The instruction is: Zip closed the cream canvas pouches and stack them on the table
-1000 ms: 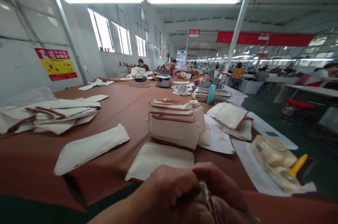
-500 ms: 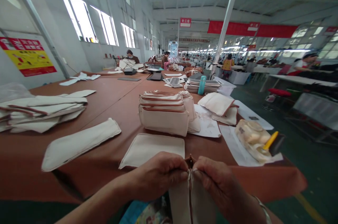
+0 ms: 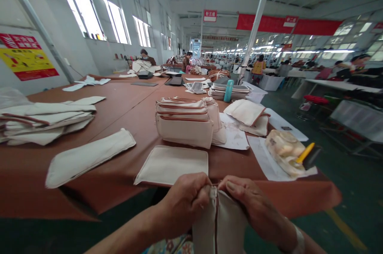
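Note:
Between my hands hangs a cream fabric pouch (image 3: 229,222) with a brown-edged seam down its middle, just past the table's front edge. My left hand (image 3: 190,196) pinches the top corner left of the seam. On the other side my right hand (image 3: 248,202) grips the top edge, thumb over the fabric. The lower end of the pouch runs out of the picture. A flat cream panel (image 3: 173,165) lies on the table just beyond my left hand. Behind it stands a row of cream pouches (image 3: 184,130) with brown trim.
The brown-covered table (image 3: 119,106) bears a long cream piece (image 3: 89,158) and a fabric stack (image 3: 44,120) at left. At right are folded pieces (image 3: 247,112), a yellow-handled brush (image 3: 305,153) by a plastic-wrapped tub (image 3: 283,148), and a turquoise bottle (image 3: 228,91). Other people sit farther back.
Both hands still hold the pouch at its top. My right thumb has shifted along the fabric, and the brown tip that stood up between my hands is lower. The view has tilted slightly downward.

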`<state>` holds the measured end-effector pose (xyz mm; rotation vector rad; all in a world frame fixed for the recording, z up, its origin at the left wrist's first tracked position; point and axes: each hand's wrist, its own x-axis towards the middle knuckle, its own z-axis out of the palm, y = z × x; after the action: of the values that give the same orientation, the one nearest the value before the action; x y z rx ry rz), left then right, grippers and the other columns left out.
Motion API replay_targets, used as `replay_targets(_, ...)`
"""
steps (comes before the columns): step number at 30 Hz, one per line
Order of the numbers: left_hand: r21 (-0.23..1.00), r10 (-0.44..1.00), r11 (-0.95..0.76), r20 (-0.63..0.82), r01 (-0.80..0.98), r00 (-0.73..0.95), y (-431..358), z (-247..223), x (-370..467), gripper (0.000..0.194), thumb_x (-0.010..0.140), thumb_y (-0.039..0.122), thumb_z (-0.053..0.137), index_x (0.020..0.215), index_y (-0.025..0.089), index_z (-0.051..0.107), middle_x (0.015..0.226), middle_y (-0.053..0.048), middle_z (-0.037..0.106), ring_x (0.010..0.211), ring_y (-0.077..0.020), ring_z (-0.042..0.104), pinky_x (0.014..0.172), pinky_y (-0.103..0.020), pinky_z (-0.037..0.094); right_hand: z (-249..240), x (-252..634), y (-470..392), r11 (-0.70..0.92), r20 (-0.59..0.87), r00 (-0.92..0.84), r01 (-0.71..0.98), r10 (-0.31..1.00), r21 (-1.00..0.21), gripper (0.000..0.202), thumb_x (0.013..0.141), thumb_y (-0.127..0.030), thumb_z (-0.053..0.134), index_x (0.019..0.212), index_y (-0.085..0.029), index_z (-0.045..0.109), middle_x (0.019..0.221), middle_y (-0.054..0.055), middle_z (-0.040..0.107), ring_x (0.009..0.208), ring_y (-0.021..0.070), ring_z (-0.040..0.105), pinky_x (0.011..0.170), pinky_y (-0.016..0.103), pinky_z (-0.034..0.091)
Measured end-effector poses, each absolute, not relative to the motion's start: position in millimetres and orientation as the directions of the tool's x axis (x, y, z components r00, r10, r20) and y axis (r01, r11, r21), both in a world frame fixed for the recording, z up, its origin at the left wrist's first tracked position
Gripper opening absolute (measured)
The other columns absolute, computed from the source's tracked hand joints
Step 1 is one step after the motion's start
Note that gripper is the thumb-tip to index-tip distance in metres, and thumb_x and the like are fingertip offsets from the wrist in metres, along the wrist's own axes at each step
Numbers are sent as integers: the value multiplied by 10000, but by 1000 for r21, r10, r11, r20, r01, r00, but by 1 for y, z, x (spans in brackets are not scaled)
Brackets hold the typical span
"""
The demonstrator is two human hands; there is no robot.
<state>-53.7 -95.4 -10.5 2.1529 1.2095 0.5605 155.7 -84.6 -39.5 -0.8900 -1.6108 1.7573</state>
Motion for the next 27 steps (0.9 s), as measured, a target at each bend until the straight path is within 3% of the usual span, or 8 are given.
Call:
replay_targets(4, 897, 846, -231, -7, 377, 534, -92, -3, -56, 221, 896, 238, 378, 757, 159, 530, 659, 29, 418, 631, -117, 402, 574, -206, 322, -39, 155, -84, -157, -109, -592, -30, 798, -987, 334, 897, -459, 589, 822, -136, 630, 686, -14, 483, 604, 98, 344, 534, 207, 275)
replay_targets(11, 974, 816, 142, -215, 175, 536, -81, -18, -59, 213, 791, 307, 481, 759, 124, 586, 593, 31, 417, 522, -96, 318, 471, -218, 219, -37, 157, -85, -58, 10, -620, -89, 785, -994, 246, 866, -381, 666, 883, -139, 624, 779, -1, 541, 659, 96, 408, 573, 199, 316)
replay_targets(16, 970, 803, 131, -224, 204, 552, -83, -17, -58, 344, 757, 445, 671, 796, 114, 587, 637, 31, 450, 565, -85, 325, 486, -200, 224, -32, 156, -87, 41, 47, -597, -25, 801, -999, 252, 871, -377, 653, 832, -131, 616, 778, 12, 560, 674, 110, 441, 584, 210, 346)
replay_targets(27, 954, 826, 189, -283, 235, 487, -84, -11, -49, 163, 728, 294, 603, 713, 136, 565, 562, 57, 404, 497, -71, 284, 460, -202, 196, -34, 153, -84, -76, -69, -601, 14, 796, -997, 339, 930, -448, 527, 816, -134, 584, 706, -16, 459, 622, 101, 344, 547, 215, 286)
